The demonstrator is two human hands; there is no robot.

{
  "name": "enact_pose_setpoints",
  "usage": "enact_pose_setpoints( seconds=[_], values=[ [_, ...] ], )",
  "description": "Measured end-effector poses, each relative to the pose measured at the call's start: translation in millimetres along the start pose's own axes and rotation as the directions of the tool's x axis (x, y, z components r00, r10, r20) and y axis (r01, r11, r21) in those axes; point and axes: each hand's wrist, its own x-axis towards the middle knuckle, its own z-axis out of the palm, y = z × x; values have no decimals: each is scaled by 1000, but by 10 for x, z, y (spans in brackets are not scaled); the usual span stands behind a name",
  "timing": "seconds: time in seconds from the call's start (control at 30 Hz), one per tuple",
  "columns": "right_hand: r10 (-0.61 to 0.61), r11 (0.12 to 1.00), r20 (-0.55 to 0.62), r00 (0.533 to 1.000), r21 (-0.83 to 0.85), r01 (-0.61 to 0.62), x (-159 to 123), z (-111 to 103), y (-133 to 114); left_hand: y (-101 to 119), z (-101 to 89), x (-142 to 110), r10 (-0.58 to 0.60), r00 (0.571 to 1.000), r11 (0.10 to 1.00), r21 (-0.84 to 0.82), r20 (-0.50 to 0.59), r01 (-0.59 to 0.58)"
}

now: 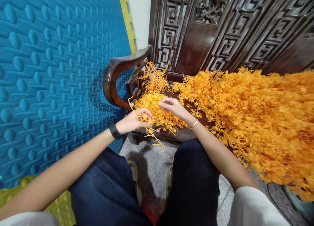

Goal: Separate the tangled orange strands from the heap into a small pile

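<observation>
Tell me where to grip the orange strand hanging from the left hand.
Probably best to take the strand by its lower end, coming from the right: it slants down that way, free below the left hand, whose fingers partly cover the middle.

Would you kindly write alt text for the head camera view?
A person's left hand holds a branching orange strand, with the right hand above a small orange pile on a carved dark wooden bench. A larger orange heap lies to the right.

Armrest (108, 83) blocks left, carved backrest (196, 44) ahead, orange heap (257, 111) right; passage open between knees (192, 154).
</observation>
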Motion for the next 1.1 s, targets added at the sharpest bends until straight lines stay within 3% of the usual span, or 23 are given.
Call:
enact_pose_setpoints(
  seconds=[0.07,0.13,0.57,0.8,1.0,1.1],
  values=[
    [34,999,219,975,33,-42,-77,112,-102,11,-2,-1,26,999,999,30,-41,-25],
    [29,998,284,958,52,-45,-122,205,-168,19,-5,-3,38,997,998,57,-64,-34],
    [5,973,140,990,230,-37,-123,253,-175,77,-18,-25,70,980,992,120,-184,-48],
    [-108,994,224,969,55,98,-181,339,-277,45,-29,-14,188,967,977,137,-173,-165],
    [-78,975,45,996,214,66,-155,342,-290,85,-15,-14,102,979,994,50,-177,-95],
    [-38,968,16,999,248,33,-124,336,-252,87,-2,-15,94,983,995,49,-157,-88]
  ],
)
